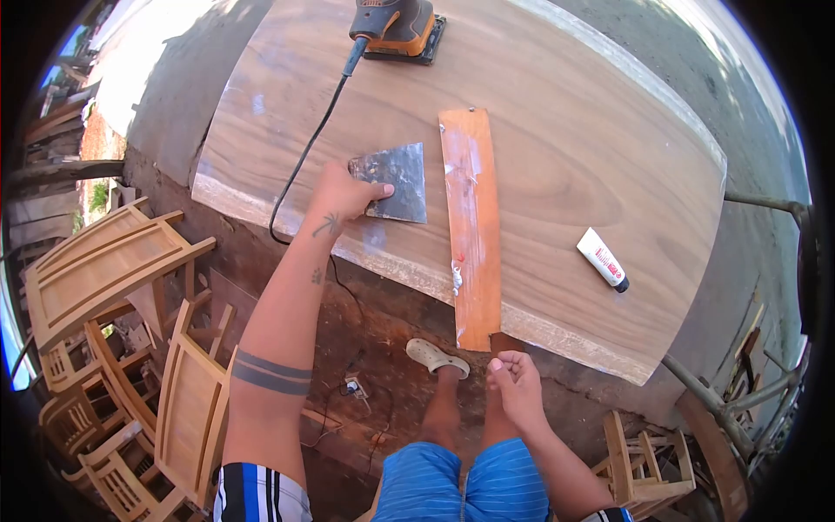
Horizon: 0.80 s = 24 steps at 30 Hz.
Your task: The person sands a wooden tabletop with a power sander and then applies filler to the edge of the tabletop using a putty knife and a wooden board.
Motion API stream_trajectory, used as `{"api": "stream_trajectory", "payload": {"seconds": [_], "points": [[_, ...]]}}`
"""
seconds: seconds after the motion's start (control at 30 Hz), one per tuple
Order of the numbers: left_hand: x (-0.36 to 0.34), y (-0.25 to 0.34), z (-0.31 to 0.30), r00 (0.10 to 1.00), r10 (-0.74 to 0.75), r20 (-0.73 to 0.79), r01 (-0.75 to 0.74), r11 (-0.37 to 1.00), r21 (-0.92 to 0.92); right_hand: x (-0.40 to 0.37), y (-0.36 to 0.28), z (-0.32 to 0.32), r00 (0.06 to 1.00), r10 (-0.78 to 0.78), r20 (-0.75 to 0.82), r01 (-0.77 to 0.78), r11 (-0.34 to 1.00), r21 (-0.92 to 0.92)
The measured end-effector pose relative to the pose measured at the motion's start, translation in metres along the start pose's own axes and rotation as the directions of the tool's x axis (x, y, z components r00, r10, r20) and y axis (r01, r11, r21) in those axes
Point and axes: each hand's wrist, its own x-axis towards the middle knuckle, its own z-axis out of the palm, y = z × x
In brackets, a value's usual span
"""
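Gripped in my left hand (344,193) is a flat metal scraper (402,178) with a stained grey blade, held over the wooden tabletop (574,165). An orange-painted wood strip (472,235) with whitish smears lies just right of the blade and reaches past the table's near edge. My right hand (515,383) is near that end of the strip, below the edge, with its fingers curled and pressed together; anything between them is too small to tell. A white tube with a dark cap (602,260) lies to the right on the tabletop.
An orange and black power sander (400,33) stands at the tabletop's far side; its cord (306,157) runs left of my left hand and over the near edge. Wooden chair frames (113,278) are piled at the left. A small wooden stool (648,461) stands at the lower right.
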Motion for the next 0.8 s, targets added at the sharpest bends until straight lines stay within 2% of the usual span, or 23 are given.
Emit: {"api": "stream_trajectory", "payload": {"seconds": [0.1,0.13,0.2,0.3,0.4,0.5,0.6,0.8], "points": [[-0.040,0.035,-0.005,0.966,0.238,-0.101,-0.239,0.971,-0.001,0.007,0.020,0.019,1.000,-0.019,0.020,0.018,0.997,0.075],[-0.043,0.046,-0.005,0.897,0.424,-0.126,-0.399,0.898,0.183,0.011,0.018,0.025,0.999,-0.050,0.015,0.047,0.991,0.122],[-0.049,0.057,-0.002,0.675,0.734,-0.076,-0.601,0.607,0.519,0.015,0.015,0.030,0.998,-0.068,0.016,0.065,0.982,0.176],[-0.037,0.073,-0.001,0.650,0.758,0.051,-0.573,0.445,0.689,0.021,0.008,0.034,0.996,-0.081,0.031,0.072,0.974,0.217],[-0.029,0.087,0.004,0.699,0.700,0.146,-0.527,0.366,0.767,0.024,0.004,0.032,0.994,-0.106,0.039,0.092,0.961,0.261],[-0.027,0.090,0.004,0.730,0.666,0.152,-0.494,0.359,0.792,0.024,0.001,0.034,0.993,-0.104,0.048,0.086,0.955,0.284],[-0.040,0.096,-0.004,0.753,0.654,0.073,-0.465,0.450,0.763,0.027,0.003,0.036,0.994,-0.095,0.058,0.075,0.955,0.285],[-0.036,0.095,-0.003,0.736,0.669,0.108,-0.497,0.425,0.756,0.026,0.000,0.041,0.992,-0.112,0.066,0.082,0.933,0.352]]}}
